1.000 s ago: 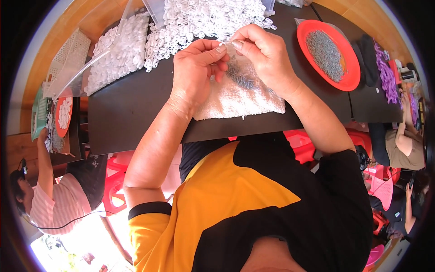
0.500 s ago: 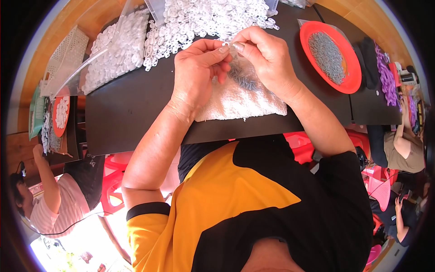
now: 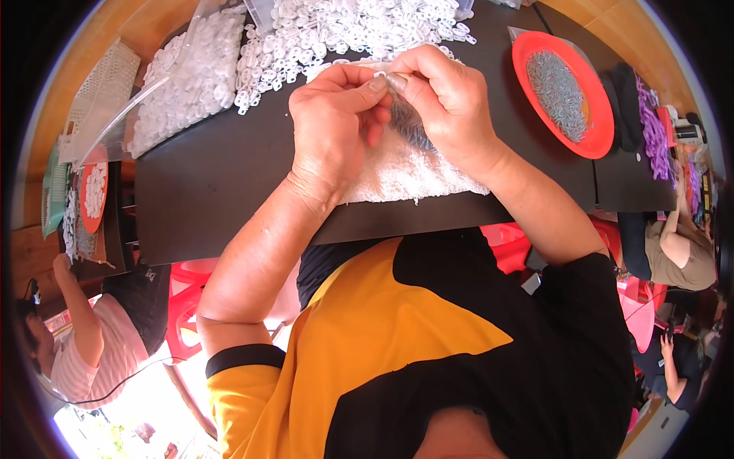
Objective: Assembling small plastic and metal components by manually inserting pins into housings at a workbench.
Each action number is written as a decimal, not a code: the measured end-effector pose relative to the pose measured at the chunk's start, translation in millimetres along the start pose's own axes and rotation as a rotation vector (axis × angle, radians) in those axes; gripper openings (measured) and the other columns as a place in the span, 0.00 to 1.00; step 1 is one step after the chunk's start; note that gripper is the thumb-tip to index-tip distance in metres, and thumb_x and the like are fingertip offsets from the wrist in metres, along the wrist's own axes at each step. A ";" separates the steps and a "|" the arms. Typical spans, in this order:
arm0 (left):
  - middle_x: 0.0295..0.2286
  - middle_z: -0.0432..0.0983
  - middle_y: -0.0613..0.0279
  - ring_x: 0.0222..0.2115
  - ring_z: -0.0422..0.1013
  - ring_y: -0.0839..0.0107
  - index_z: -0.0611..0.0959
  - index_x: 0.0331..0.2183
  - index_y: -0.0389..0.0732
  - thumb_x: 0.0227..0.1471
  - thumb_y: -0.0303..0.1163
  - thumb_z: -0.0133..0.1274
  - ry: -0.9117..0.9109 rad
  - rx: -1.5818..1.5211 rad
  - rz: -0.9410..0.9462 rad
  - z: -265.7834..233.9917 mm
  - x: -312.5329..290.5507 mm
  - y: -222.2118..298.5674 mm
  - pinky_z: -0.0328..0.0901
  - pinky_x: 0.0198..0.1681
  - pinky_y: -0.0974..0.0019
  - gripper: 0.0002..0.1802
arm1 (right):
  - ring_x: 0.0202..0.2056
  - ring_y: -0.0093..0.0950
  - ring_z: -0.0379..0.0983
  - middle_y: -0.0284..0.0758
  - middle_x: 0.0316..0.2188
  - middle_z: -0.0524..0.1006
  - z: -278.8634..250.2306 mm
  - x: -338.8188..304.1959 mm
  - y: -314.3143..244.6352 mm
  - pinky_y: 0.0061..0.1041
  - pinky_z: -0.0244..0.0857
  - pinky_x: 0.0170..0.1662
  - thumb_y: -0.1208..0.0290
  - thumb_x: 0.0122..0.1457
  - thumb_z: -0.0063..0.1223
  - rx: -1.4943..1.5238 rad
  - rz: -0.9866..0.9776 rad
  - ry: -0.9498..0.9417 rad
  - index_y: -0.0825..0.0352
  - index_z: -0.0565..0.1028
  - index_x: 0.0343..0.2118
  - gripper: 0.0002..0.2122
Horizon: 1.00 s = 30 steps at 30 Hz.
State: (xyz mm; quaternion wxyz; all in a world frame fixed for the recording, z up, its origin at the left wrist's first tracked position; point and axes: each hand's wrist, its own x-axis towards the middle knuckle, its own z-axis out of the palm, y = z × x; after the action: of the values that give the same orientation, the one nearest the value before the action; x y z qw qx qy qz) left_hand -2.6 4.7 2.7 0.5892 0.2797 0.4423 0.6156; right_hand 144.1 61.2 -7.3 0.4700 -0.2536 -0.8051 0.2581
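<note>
My left hand (image 3: 330, 115) and my right hand (image 3: 456, 103) meet fingertip to fingertip above a pale towel (image 3: 417, 177) at the table's near edge. Between the left thumb and forefinger a small white plastic piece (image 3: 379, 74) just shows. The right thumb and forefinger are pinched right against it; whatever they hold is hidden. Small grey metal parts (image 3: 413, 128) lie on the towel, partly covered by my hands. Just beyond my hands spreads a heap of white plastic pieces (image 3: 306, 47) with oval openings.
A clear bag of white pieces (image 3: 183, 92) lies to the left on the dark table (image 3: 222, 183). At the right is a red plate (image 3: 602, 138) of grey metal parts. Another person (image 3: 95, 329) works at far left; more people sit at far right.
Both hands keep their pinch at nearly the same spot, the right fingers turned slightly. The view has shifted a little.
</note>
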 end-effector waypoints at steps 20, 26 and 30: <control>0.24 0.76 0.59 0.21 0.69 0.76 0.80 0.31 0.31 0.52 0.21 0.54 -0.001 0.149 0.012 -1.3 0.8 9.3 0.61 0.20 0.75 0.03 | 0.22 0.27 0.73 0.36 0.22 0.76 -8.7 -0.1 3.1 0.23 0.66 0.27 0.84 0.51 0.50 0.056 0.040 -0.024 0.68 0.73 0.29 0.04; 0.23 0.75 0.60 0.20 0.68 0.77 0.79 0.30 0.31 0.52 0.19 0.53 0.015 0.097 0.099 -0.4 -2.0 4.1 0.59 0.17 0.75 0.01 | 0.24 0.18 0.70 0.32 0.21 0.76 0.2 -3.2 -7.3 0.20 0.64 0.28 0.84 0.53 0.51 0.230 0.224 -0.038 0.70 0.74 0.31 0.04; 0.23 0.74 0.61 0.19 0.67 0.77 0.79 0.30 0.32 0.53 0.20 0.53 0.062 0.099 0.110 -6.8 5.2 0.8 0.59 0.17 0.75 0.02 | 0.27 0.15 0.68 0.29 0.22 0.76 4.9 -0.9 -7.2 0.20 0.64 0.30 0.79 0.56 0.55 0.350 0.380 -0.111 0.70 0.77 0.33 0.03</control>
State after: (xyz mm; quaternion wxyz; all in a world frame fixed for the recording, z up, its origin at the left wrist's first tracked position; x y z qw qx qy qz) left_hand -9.7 8.4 -0.6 0.5259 0.3132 0.4744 0.6327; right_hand 139.0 54.4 -5.2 0.4049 -0.3005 -0.7107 0.4906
